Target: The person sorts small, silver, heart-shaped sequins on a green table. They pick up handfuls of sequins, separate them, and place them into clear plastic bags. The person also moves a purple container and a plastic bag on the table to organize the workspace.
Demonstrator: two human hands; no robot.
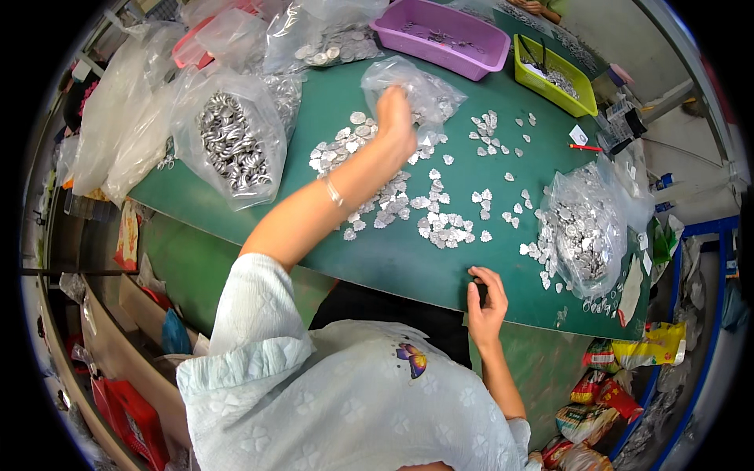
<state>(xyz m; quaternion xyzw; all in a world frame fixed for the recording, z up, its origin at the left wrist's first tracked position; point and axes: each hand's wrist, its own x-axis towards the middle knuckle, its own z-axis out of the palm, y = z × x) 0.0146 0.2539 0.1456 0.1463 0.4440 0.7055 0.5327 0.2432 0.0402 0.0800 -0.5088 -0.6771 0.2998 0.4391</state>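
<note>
My left hand [395, 122] reaches across the table to a clear plastic bag [440, 98] with silvery pieces in it. Its fingers are hidden at the bag's mouth, so what they hold cannot be made out. Under that forearm spreads a pile of flat silvery metal pieces [338, 153], some round, some leaf-shaped. Small groups of leaf-shaped pieces [446, 229] lie right of the pile. My right hand [488, 310] rests at the table's near edge, thumb and forefinger apart, with a dark patch between them.
Clear bags of silvery rings [236, 145] and discs [338, 53] stand at the left and back. A purple tray [452, 59] and a yellow-green tray [565, 98] sit at the far side. Another filled bag [585, 235] is at the right. A co-worker's hand [530, 6] shows at the top.
</note>
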